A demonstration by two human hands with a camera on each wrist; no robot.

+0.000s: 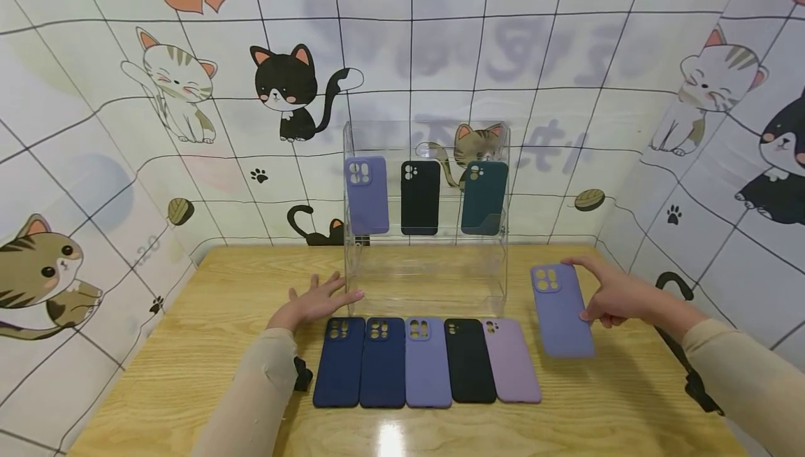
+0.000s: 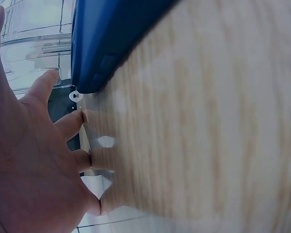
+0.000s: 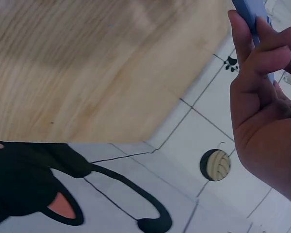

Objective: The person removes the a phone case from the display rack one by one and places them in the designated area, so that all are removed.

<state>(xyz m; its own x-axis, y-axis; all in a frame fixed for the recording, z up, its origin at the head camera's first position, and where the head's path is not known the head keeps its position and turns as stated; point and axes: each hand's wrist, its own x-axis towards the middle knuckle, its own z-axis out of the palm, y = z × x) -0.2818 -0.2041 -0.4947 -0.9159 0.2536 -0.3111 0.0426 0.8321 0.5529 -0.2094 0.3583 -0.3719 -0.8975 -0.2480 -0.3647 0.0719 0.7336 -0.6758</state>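
Clear stand (image 1: 425,261): one, on a wooden table (image 1: 239,286), cat-print wall covering (image 1: 411,45) behind.

Held purple phone case (image 1: 562,314): one, right of the stand, camera cutouts at its upper corner on the stand side. Right hand (image 1: 616,298): grasping this case by the edge farther from the stand, index finger at the top corner, thumb lower along the same edge. Most of the case extends from the grip toward the stand; its bottom end lies below the fingers. Whether that end touches the table cannot be told.

Left hand (image 1: 317,302): holding nothing, fingers spread, at the stand's front left corner, thumb toward its front edge; contact with the stand is unclear.

Cases on the stand's upper tier, three, left to right: purple case (image 1: 368,195), black case (image 1: 420,198), dark green case (image 1: 484,198).

Cases lying in a row on the table before the stand, five, left to right: navy case (image 1: 339,363), second navy case (image 1: 383,363), flat purple case (image 1: 429,363), flat black case (image 1: 469,360), pale lilac case (image 1: 512,360). The last reaches past the stand's right side.
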